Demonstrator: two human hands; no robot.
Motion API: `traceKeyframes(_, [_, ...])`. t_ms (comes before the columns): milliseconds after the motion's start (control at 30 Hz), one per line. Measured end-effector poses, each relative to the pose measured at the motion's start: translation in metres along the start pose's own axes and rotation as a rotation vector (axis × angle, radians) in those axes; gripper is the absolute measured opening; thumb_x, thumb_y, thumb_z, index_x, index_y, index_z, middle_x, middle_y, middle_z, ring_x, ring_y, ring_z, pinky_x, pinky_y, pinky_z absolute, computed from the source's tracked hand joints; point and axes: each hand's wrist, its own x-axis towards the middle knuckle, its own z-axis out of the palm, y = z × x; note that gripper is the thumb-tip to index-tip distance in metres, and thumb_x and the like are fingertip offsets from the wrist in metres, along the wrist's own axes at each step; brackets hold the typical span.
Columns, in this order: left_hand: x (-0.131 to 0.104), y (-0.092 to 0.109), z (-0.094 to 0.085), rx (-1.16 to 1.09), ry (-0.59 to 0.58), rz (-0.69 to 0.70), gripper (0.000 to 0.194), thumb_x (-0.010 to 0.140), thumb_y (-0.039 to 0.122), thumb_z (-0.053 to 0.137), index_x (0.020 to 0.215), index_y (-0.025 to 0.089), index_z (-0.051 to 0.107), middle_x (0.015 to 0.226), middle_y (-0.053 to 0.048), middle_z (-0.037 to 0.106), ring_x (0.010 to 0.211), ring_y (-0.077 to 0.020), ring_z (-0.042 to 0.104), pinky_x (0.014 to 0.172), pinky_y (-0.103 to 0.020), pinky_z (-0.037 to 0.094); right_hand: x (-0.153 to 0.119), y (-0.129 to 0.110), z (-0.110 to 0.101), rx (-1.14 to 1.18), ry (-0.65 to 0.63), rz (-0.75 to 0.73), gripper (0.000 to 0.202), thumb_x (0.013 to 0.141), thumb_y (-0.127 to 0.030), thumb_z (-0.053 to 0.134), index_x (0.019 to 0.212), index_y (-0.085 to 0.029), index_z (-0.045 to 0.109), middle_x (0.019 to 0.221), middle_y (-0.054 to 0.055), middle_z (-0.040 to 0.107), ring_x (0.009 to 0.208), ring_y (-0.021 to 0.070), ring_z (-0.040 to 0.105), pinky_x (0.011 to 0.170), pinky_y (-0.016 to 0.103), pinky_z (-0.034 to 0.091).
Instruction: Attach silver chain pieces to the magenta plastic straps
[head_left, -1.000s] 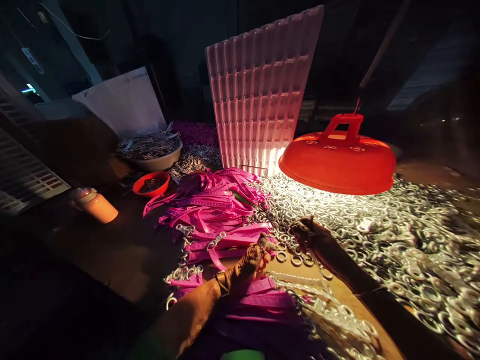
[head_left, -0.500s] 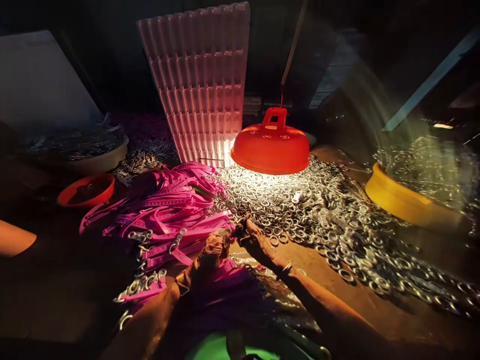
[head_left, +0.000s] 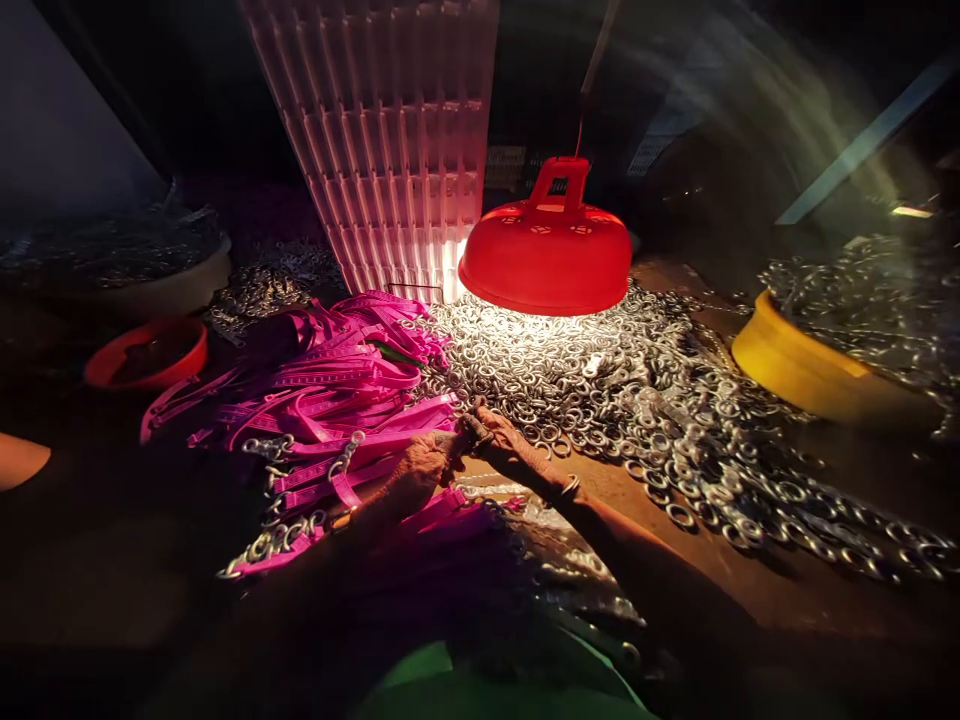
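Note:
My left hand (head_left: 424,464) is closed over the front of the pink strap pile (head_left: 352,385), its fingertips meeting those of my right hand (head_left: 504,442). My right hand is closed too, at the near edge of the heap of metal rings (head_left: 555,375). Whatever lies between the fingers is hidden in shadow and too small to name. Beside my left wrist, a pink strap (head_left: 345,490) carries a metal clasp (head_left: 346,452). More pink straps (head_left: 442,510) lie beneath my forearms.
A red lamp shade (head_left: 547,255) hangs low over the rings, before a ribbed translucent panel (head_left: 390,150). A yellow basin (head_left: 795,365) of metal pieces stands right. On the left are a red bowl (head_left: 193,360) and a pale basin (head_left: 187,290). Someone's bare arm (head_left: 22,461) shows far left.
The view has tilted down and shifted slightly, so most things sit higher in the picture. My hands remain together, fingertips drawn a little closer. My forearms are now in deeper shadow.

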Motion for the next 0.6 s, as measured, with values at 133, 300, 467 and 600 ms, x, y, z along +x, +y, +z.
traceKeyframes(133, [-0.017,0.023,-0.009,-0.042,-0.012,-0.013,0.033,0.07,0.039,0.067,0.058,0.013,0.05,0.042,0.008,0.034,0.035,-0.0022,0.024,0.037,-0.02,0.015,-0.02,-0.035,-0.01,-0.182,-0.167,-0.056,0.018,0.087,-0.034,0.046,0.094,-0.017,0.047,0.06,-0.005,0.046,0.047,0.0065,0.037,0.046,0.019,0.027])
traceKeyframes(300, [-0.056,0.044,-0.006,0.116,-0.205,-0.103,0.033,0.072,0.044,0.064,0.065,0.011,0.062,0.043,0.006,0.038,0.036,-0.0029,0.024,0.036,-0.021,0.013,-0.079,-0.062,-0.003,-0.426,-0.149,-0.12,0.021,0.089,-0.03,0.048,0.103,-0.016,0.045,0.063,0.0,0.053,0.048,0.0097,0.04,0.048,0.024,0.021])
traceKeyframes(467, [-0.092,0.012,0.011,-0.04,-0.314,-0.203,0.037,0.073,0.047,0.065,0.064,0.011,0.063,0.051,0.003,0.046,0.047,-0.0057,0.038,0.045,-0.019,0.027,-0.139,-0.055,0.012,-0.403,-0.12,-0.054,0.018,0.092,-0.03,0.04,0.099,-0.019,0.053,0.072,0.006,0.058,0.058,0.0148,0.048,0.053,0.026,0.03])
traceKeyframes(600, [-0.111,-0.013,0.017,-0.112,-0.303,-0.209,0.039,0.076,0.049,0.062,0.07,0.011,0.063,0.059,-0.002,0.055,0.054,-0.0102,0.047,0.05,-0.022,0.032,-0.151,-0.054,0.019,-0.182,-0.186,0.028,0.024,0.089,-0.033,0.047,0.108,-0.019,0.046,0.07,0.001,0.056,0.055,0.0123,0.042,0.051,0.025,0.03])
